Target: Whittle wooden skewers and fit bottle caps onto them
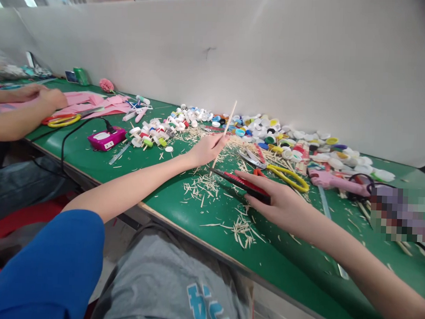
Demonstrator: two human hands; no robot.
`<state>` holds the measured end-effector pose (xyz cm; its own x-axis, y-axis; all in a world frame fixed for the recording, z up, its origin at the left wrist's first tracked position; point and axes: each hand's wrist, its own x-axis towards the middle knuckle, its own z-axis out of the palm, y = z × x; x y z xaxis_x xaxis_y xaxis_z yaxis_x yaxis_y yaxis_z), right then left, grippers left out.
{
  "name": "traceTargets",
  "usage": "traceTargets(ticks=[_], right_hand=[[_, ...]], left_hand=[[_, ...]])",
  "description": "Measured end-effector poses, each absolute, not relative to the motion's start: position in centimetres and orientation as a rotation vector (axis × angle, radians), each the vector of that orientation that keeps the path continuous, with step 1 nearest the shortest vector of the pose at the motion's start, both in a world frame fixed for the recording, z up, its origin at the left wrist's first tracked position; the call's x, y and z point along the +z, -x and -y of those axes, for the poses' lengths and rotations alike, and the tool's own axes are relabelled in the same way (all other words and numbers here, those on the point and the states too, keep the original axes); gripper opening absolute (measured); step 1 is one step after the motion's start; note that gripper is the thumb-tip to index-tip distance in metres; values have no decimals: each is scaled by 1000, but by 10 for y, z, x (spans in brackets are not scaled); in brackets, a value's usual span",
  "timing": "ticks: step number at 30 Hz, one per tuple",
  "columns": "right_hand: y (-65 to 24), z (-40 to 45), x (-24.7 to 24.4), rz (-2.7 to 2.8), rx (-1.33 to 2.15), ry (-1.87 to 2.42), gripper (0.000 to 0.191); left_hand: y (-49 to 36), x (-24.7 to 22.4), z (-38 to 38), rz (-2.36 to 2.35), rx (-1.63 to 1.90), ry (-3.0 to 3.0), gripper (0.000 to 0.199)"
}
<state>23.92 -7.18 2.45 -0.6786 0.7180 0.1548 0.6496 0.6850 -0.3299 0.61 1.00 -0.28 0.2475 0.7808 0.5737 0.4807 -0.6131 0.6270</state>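
A thin wooden stick slants upward from my left hand, whose fingers are closed round it above the green table. My right hand grips a red and black utility knife. The knife's tip points left and reaches the lower end of the stick, just below my left hand. Pale wood shavings lie under the stick, and a further small heap is nearer the table's front edge.
Bottle caps are piled along the white partition. Yellow-handled scissors lie beyond my right hand. A magenta box with a black cable stands left. Another person's hands are over pink strips at far left.
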Motion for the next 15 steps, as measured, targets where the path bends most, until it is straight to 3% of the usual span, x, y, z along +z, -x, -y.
traceTargets(ticks=[15], right_hand=[[-239,76,14,2679,76,1067,46]], left_hand=[[-7,-3,-9,-1200,1320,-2169,44]])
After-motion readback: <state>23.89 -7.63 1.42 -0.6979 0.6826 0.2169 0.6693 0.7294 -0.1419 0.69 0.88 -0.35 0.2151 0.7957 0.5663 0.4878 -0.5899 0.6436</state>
